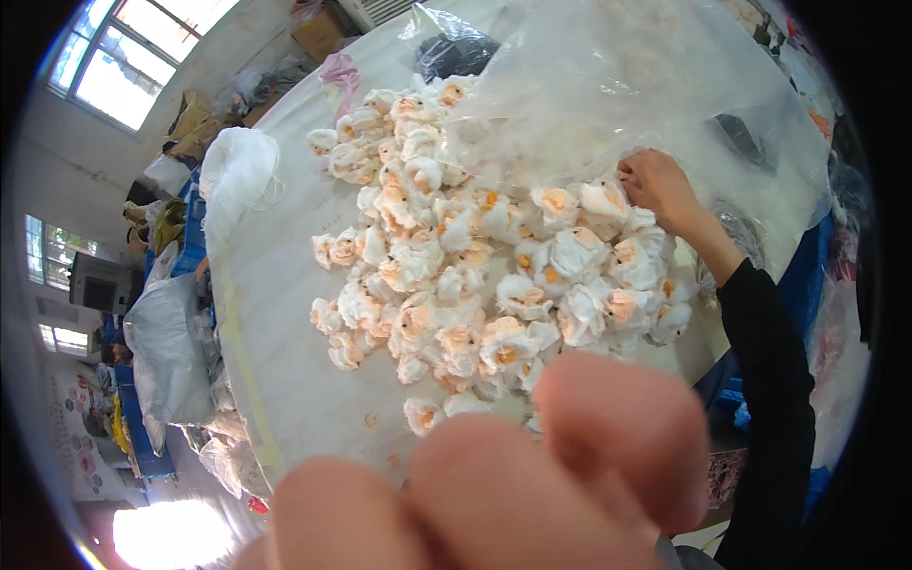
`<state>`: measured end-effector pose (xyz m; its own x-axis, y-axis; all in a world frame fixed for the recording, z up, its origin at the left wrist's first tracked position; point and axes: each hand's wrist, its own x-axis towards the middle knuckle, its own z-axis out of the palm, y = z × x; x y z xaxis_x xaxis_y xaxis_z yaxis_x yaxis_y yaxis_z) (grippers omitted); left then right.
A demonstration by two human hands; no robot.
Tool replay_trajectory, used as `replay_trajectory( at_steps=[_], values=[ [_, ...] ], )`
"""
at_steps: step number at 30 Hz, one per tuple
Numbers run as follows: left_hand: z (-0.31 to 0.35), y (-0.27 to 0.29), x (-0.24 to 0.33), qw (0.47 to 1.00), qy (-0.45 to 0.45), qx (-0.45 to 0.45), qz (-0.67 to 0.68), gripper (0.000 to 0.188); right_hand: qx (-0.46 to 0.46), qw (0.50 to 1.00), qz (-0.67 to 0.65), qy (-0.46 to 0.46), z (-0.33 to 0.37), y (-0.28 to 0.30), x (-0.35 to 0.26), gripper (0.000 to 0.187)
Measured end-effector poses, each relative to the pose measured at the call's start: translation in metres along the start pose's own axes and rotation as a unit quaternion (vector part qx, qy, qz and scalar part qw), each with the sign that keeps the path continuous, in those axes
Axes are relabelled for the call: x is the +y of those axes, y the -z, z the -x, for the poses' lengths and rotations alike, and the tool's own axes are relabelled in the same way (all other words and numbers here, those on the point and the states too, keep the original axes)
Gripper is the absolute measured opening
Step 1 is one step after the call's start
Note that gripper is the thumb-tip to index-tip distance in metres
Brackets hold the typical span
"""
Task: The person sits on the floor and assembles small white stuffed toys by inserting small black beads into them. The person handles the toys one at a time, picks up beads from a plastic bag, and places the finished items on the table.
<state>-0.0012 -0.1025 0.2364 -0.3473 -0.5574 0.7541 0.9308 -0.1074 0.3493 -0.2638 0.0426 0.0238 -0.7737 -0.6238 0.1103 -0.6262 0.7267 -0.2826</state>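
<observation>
A wide heap of small white fluffy plush pieces with peach and orange parts and dark dots covers the middle of a pale table. At the heap's far right edge is my right hand, its fingers curled together beside a plush piece; whatever they pinch is hidden. Very close and blurred at the bottom, my left hand has its fingers bent and drawn together. I cannot see what lies inside them. A clear plastic sheet or bag spreads over the table just beyond my right hand.
White thread or yarn lies at the table's left edge. A dark bundle in clear plastic and a pink plastic scrap sit at the far side. Filled plastic bags crowd the left, beyond the table.
</observation>
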Motion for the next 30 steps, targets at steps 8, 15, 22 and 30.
replay_trajectory(
  at_steps=[8,15,22,30],
  values=[
    [0.019,-0.004,-0.023,0.999,0.041,-0.024,0.023,0.040,0.132,0.970,-0.197,0.047,0.064,0.034,-0.020,0.013],
    [0.069,-0.034,-0.043,0.978,0.190,-0.085,-0.016,0.039,0.300,0.932,-0.201,0.030,0.144,0.076,-0.060,0.021],
    [0.156,-0.037,-0.102,0.865,0.440,-0.219,-0.097,0.040,0.431,0.876,-0.200,-0.088,0.246,0.082,-0.064,0.026],
    [0.203,-0.033,-0.115,0.754,0.549,-0.351,-0.082,0.049,0.468,0.829,-0.237,-0.195,0.307,0.067,-0.055,0.022]
  ],
)
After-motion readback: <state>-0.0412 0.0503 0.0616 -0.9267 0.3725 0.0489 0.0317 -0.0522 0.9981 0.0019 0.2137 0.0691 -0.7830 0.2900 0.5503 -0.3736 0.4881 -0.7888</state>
